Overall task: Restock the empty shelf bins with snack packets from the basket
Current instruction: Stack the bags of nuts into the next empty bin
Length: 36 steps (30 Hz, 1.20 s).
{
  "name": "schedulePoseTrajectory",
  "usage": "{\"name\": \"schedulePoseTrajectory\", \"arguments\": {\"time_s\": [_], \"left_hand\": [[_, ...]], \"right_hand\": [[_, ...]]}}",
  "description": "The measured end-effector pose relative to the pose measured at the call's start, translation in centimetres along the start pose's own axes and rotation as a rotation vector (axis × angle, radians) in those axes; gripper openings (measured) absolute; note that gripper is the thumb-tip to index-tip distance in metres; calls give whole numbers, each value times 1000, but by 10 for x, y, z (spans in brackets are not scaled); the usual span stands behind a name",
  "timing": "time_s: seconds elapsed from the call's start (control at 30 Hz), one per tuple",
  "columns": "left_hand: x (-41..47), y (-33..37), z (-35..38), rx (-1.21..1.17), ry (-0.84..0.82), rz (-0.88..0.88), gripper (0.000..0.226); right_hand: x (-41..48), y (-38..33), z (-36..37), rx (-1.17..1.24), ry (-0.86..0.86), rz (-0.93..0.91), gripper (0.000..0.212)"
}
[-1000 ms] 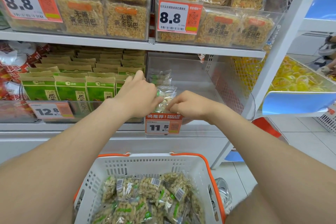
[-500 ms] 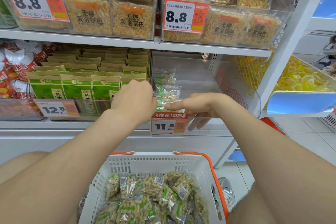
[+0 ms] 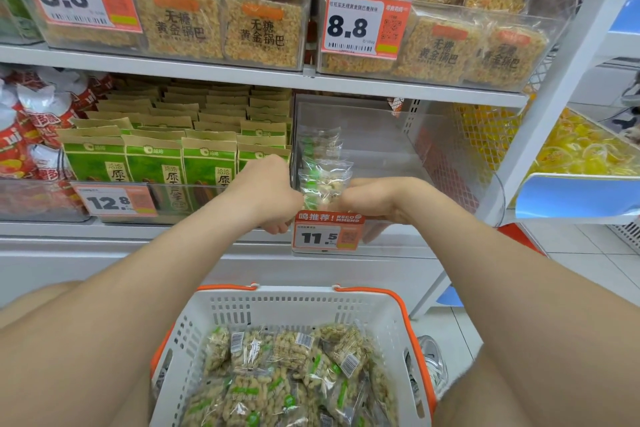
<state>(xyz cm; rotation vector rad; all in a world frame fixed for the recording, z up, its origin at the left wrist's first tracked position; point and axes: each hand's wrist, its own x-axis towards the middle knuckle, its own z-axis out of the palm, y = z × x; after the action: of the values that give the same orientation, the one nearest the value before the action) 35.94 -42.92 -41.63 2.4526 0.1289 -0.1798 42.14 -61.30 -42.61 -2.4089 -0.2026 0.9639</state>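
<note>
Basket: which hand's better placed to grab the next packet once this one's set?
Probably the right hand: it only touches the packet in the clear bin with fingers loose, while the left hand is fisted at it. Both sit equally above the basket.

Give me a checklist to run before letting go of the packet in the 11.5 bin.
1. Packet inside the clear bin: ok, it sits at the front left.
2. Packet upright: ok, roughly, like the ones behind it.
3. Left hand and right hand flank the packet: ok.
4. Grip on it: cannot tell, fingertips hidden.
5. Room in bin: ok, right side bare.
6. Basket has more packets: ok.
</note>
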Motion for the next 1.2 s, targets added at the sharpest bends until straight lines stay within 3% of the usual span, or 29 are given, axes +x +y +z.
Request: {"name": "schedulePoseTrajectory", "arguments": {"time_s": [0.23, 0.3, 0.43, 0.5, 0.57, 0.63, 0.7, 0.83, 1.0, 1.2], "left_hand": [[-3, -6, 8, 192, 113, 134, 34], [-7, -4, 10, 266, 131, 158, 36], [-20, -1, 10, 413, 201, 151, 37], [-27, 0, 10, 455, 246, 151, 39], [-35, 0, 9, 481, 249, 148, 39], [-40, -2, 9, 518, 199, 164, 37], [-45, -5, 8, 533, 100, 190, 30], [-50, -12, 15, 650, -141, 256, 25], [-44, -35, 45, 843, -543, 228, 43], [-39, -43, 72, 960, -587, 279, 34]], "right_hand": [[-3, -4, 6, 51, 63, 5, 22], [-10, -6, 4, -12, 126, -8, 35], [-19, -9, 5, -333, 473, -57, 59], [-21, -6, 13, -424, 714, -119, 53], [-29, -9, 22, -353, 902, -264, 35], [-44, -17, 33, -245, 965, -430, 31], [-60, -22, 49, -259, 867, -499, 31], [-75, -14, 83, -484, 516, -451, 28], [-57, 11, 117, -745, 183, -303, 30], [-7, 48, 153, -886, 18, -158, 28]]}}
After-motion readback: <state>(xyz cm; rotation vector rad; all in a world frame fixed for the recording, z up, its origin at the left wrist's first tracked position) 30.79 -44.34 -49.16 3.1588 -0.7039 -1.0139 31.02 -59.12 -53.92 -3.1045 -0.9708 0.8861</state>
